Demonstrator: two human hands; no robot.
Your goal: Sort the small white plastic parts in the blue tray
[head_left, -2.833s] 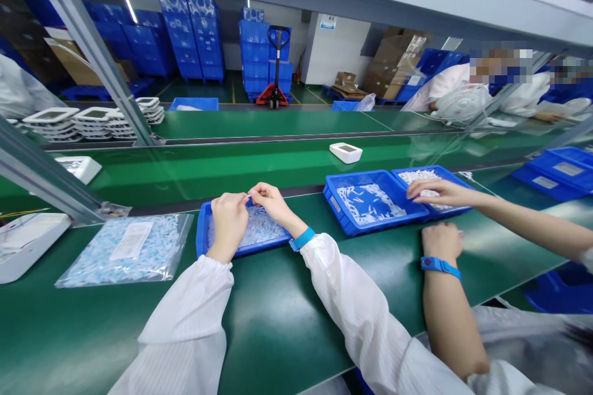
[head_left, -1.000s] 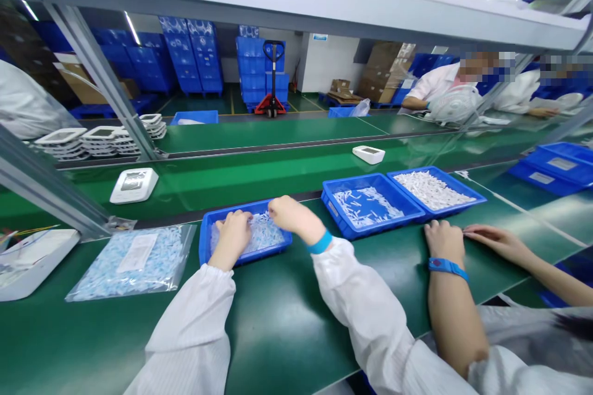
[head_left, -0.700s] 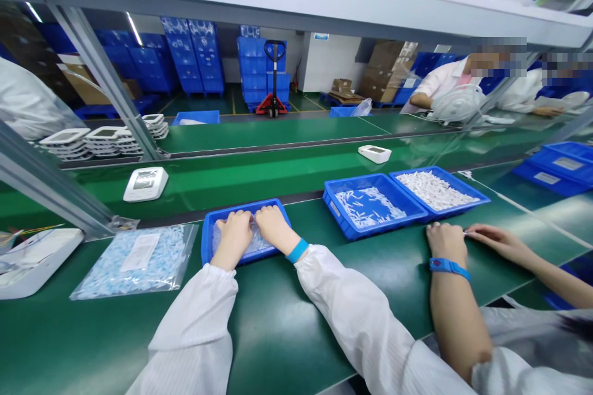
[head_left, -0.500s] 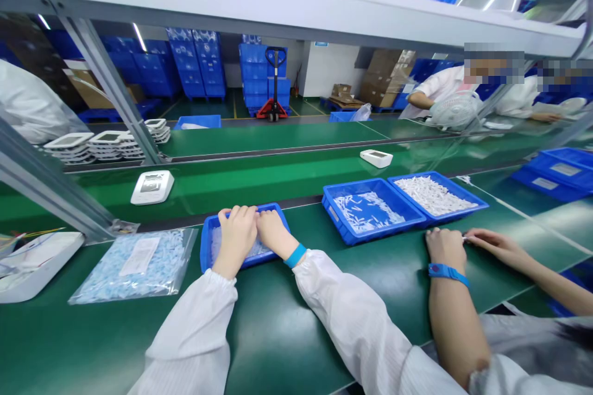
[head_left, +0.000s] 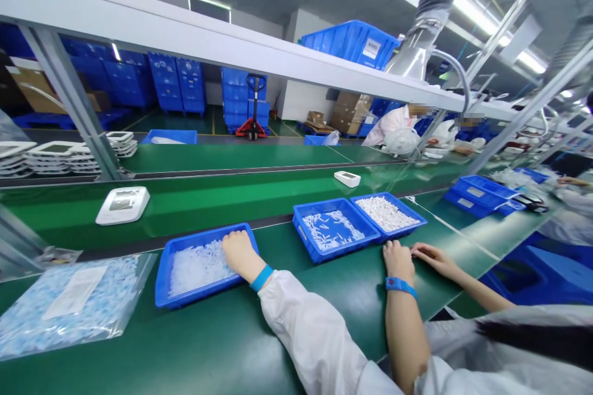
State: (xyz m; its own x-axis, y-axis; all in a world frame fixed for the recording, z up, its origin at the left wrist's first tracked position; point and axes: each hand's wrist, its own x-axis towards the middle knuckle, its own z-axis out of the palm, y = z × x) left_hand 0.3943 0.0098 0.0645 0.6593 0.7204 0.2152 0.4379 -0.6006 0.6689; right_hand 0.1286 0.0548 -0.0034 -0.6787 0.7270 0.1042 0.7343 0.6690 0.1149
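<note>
My right hand, with a blue wristband and a white sleeve, rests at the right end of a blue tray. The tray holds small clear-white plastic parts. The fingers curl down into the parts and are hidden, so I cannot tell whether they grip any. My left hand is out of view. A clear bag of small white-blue parts lies left of the tray on the green bench.
A co-worker's two hands meet on the bench to my right, near two blue trays of white parts. White devices lie on the belt behind. Stacked white housings stand far left.
My left hand has left the tray and the view. My right hand stays in the tray. The view has swung upward and to the right.
</note>
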